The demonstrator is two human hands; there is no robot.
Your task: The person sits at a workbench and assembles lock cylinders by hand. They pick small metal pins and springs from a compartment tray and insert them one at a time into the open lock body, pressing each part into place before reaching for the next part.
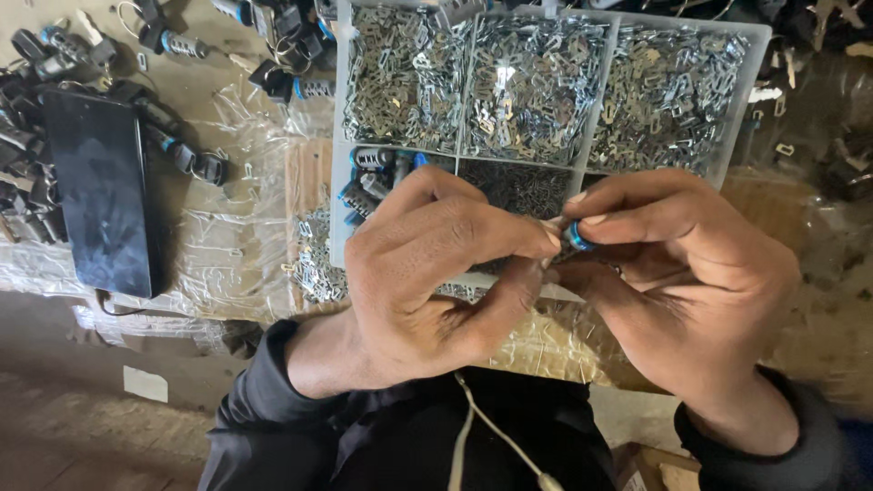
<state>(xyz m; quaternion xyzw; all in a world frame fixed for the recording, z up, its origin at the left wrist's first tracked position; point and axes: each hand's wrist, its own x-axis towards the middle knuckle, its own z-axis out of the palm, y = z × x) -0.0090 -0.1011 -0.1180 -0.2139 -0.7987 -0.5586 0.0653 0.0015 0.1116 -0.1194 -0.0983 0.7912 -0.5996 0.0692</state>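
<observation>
- Pinching a tiny blue-ringed metal cylinder (576,237) between the fingertips of both hands, just in front of my chest and above the near edge of the parts box.
- My left hand (436,273) is curled tight, thumb and forefinger meeting at the part; my right hand (677,264) grips it from the other side.
- The clear plastic compartment box (340,164) sits just beyond, its top three sections heaped with small shiny metal stampings (532,86), and a lower one holds more blue-ringed cylinders (373,173).
- A flat black phone (100,191) lies off to the left on crinkly clear plastic sheeting (232,245) over a brown bench.
- Black-and-metal lock parts (182,44) are scattered along the far left.
</observation>
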